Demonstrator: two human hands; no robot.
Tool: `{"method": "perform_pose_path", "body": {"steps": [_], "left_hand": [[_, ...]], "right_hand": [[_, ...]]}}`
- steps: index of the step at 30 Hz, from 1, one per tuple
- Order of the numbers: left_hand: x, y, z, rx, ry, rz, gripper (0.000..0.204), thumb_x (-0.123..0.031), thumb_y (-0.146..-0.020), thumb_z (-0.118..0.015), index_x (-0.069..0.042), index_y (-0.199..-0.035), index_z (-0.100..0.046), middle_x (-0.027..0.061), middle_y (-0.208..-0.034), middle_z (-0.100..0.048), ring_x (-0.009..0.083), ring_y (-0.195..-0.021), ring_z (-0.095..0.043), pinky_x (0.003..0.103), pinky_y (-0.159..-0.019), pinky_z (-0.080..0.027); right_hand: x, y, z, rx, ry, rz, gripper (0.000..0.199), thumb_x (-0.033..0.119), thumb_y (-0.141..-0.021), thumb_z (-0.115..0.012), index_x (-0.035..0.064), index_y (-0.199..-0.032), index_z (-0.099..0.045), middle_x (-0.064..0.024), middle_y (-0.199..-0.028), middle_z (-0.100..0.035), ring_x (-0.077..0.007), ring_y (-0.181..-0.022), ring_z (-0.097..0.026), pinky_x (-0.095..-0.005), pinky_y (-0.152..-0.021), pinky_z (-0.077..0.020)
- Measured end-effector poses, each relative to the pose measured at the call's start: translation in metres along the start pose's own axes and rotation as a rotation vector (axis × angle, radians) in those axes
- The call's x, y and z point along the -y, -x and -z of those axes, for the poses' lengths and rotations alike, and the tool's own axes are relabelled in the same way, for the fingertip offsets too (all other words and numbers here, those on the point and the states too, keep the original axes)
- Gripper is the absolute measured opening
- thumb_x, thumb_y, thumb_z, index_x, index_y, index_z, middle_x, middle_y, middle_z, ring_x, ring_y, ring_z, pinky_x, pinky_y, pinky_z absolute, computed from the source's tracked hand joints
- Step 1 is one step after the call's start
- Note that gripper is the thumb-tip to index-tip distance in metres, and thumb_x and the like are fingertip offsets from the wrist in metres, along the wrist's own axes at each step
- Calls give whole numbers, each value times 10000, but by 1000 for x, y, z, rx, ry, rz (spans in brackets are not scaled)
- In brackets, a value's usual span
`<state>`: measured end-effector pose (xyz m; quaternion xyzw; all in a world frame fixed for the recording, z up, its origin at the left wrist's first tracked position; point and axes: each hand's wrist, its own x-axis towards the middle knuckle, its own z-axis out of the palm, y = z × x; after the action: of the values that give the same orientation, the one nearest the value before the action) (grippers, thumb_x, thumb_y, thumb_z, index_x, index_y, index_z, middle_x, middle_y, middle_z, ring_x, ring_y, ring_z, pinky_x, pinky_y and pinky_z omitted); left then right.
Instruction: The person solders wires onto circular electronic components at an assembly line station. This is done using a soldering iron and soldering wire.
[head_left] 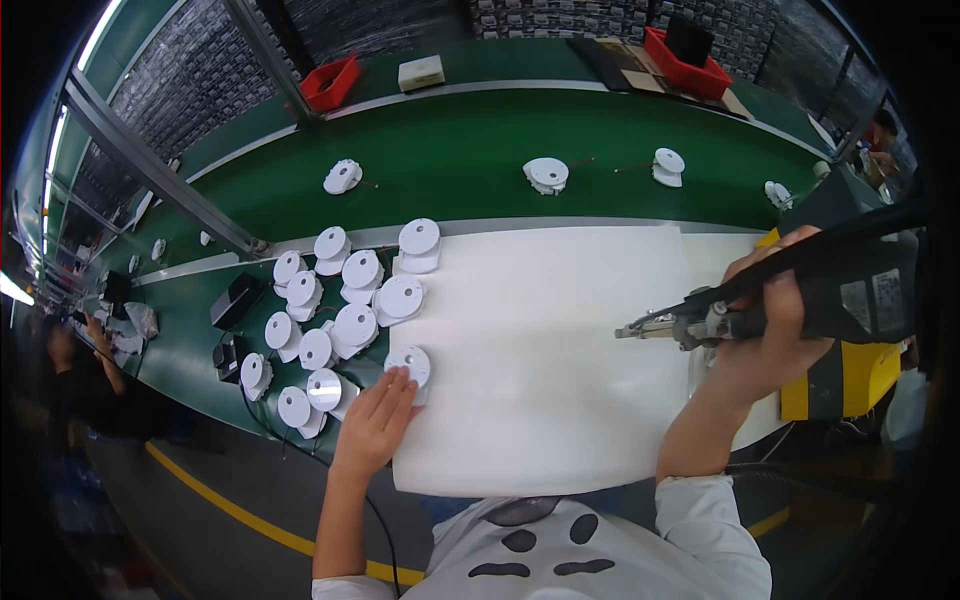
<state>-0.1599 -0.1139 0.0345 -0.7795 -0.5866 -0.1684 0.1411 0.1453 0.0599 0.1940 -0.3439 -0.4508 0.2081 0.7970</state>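
— Start at the left. What is that arm doing?

— The left hand (376, 425) reaches forward from the lower edge, forearm nearly straight, palm down and fingers spread loosely. Its fingertips rest on a white round unit (411, 366) that sits at the left edge of the white foam sheet (540, 340). It grips nothing; the hand lies open on top of the unit.

— And the pile next to it?

— A cluster of white round units (335, 310) lies just beyond the hand on the green bench (190, 340), touching one another, some flat and some tilted. A few more sit well apart on the green conveyor belt (470, 150) behind the sheet.

— Now the right side.

— The right hand (770, 335) comes in with the elbow bent, wrist raised above the sheet. Its fingers are closed around a black electric screwdriver (800, 300), held nearly level, the metal tip pointing left over the sheet.

— Any bins?

— At the far side, a red bin (330, 82) to the left; I cannot tell what it holds. A white box (421, 72) stands near it. To the right, another red tray (685, 58) holds something dark.
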Motion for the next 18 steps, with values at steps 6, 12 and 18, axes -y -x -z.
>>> {"method": "perform_pose_path", "body": {"steps": [6,12,18], "left_hand": [[-56,-45,-26,-85,133,-200,429,-127,-749,-802,30,-1120,-655,171,-1160,-677,302,-1078,-664,368,-746,-537],[-118,-119,-85,-195,267,-266,383,-170,-795,-780,-9,-1121,-663,150,-1158,-654,280,-1088,-642,349,-755,-530],[-133,-125,-98,-179,270,-172,383,-170,-831,-719,0,-1166,-650,148,-1171,-619,288,-1109,-599,381,-871,-481]], "right_hand": [[4,-2,2,99,-83,-9,331,104,-780,-633,-78,-1045,-556,-108,-738,-569,-114,-501,-507,-215,-463,-385],[-9,-1,8,250,-94,-9,361,32,-788,-648,-85,-1121,-572,-149,-1020,-643,-97,-529,-570,-198,-436,-464],[-25,4,8,310,-144,-109,298,-48,-819,-696,-9,-1095,-591,-79,-1025,-634,-80,-822,-595,-214,-685,-480]]}}
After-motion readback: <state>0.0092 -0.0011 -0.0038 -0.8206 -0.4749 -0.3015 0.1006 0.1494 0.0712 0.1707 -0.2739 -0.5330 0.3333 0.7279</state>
